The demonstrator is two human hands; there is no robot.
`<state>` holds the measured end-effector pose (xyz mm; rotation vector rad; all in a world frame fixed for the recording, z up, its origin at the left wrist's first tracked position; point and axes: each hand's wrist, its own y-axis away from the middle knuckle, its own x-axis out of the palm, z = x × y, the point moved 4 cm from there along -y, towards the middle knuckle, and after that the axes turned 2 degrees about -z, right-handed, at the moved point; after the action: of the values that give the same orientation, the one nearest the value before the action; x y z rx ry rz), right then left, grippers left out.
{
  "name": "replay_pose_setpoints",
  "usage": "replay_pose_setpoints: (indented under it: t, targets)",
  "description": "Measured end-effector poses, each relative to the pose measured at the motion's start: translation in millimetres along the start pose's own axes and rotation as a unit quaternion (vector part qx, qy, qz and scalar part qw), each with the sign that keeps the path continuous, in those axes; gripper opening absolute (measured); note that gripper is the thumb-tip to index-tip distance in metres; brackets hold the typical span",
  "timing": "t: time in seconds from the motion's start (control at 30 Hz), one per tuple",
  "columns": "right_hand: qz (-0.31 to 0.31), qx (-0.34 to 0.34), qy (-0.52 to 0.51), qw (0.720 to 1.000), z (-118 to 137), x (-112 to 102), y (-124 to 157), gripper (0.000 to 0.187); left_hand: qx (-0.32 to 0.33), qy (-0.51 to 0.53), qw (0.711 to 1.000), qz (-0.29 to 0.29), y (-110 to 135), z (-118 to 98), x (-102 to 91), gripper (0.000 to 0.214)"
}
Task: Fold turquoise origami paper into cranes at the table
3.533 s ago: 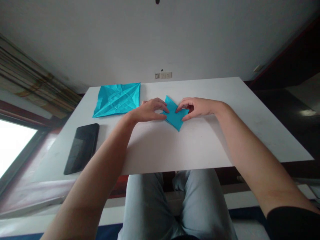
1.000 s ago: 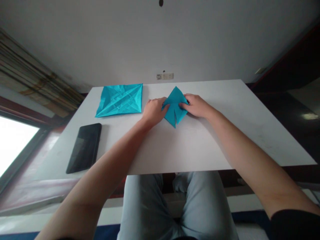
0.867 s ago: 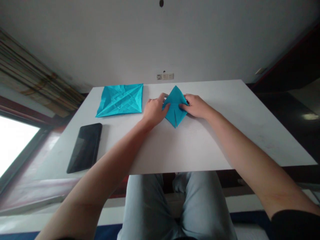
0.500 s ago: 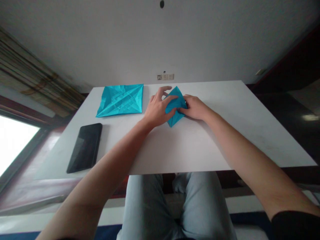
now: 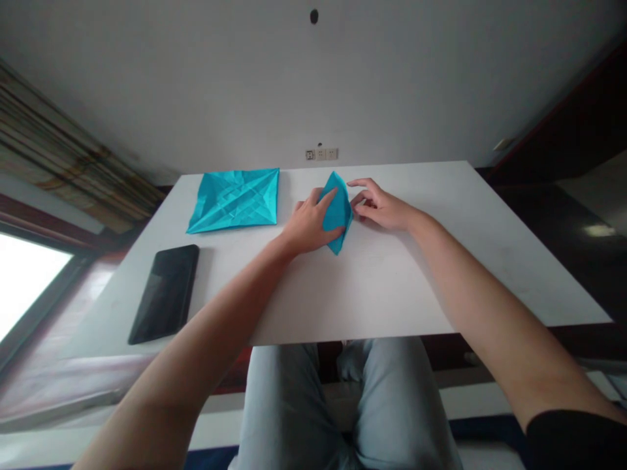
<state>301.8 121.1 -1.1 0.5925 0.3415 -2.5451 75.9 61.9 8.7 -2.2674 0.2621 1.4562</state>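
A folded blue paper (image 5: 337, 212), pointed at top and bottom, is held near the middle of the white table. My left hand (image 5: 311, 224) grips it from the left, with fingers across its face and the thumb near its lower part. Just to its right is my right hand (image 5: 378, 205), fingers apart and curved, the fingertips close to the paper's right edge. Whether they touch that edge I cannot tell. A second blue paper sheet (image 5: 238, 199), creased all over, lies flat to the left of my hands.
A black phone or tablet (image 5: 164, 294) lies at the table's left side. The white table (image 5: 372, 294) stands against a grey wall with sockets (image 5: 321, 155). My legs are under its near edge. A curtain (image 5: 63, 150) and a window are on the left.
My right hand has loosened from the folded paper and its fingers have spread. The paper has turned and tilted, showing a narrower face, while my left hand keeps hold of it.
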Motion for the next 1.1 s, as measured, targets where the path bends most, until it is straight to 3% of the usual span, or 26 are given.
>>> replay_pose_setpoints:
  t: [0.17, 0.37, 0.57, 0.67, 0.8, 1.1]
  targets:
    - [-0.051, -0.022, 0.051, 0.997, 2, 8, -5, 0.045, 0.041, 0.031, 0.999, -0.004, 0, -1, -3.5, 0.113]
    - [-0.018, -0.005, 0.058, 0.998, 8, 10, -3, 0.046, 0.070, 0.052, 0.996, -0.006, 2, 0, -5.6, 0.134]
    - [-0.018, -0.002, 0.085, 0.996, 4, 11, -5, 0.035, 0.075, 0.053, 0.996, -0.006, 2, 1, -6.9, 0.108]
    - [-0.049, -0.006, 0.126, 0.991, 3, 12, -4, 0.026, 0.071, 0.060, 0.996, -0.015, 3, -3, -7.4, 0.101]
    - [-0.083, -0.034, 0.155, 0.984, 5, 11, -1, 0.042, 0.056, 0.035, 0.998, -0.011, 4, -5, -3.4, 0.100]
    - [0.003, -0.072, 0.187, 0.980, 12, 10, 2, 0.033, 0.027, 0.061, 0.997, -0.034, 3, -2, -6.5, 0.106]
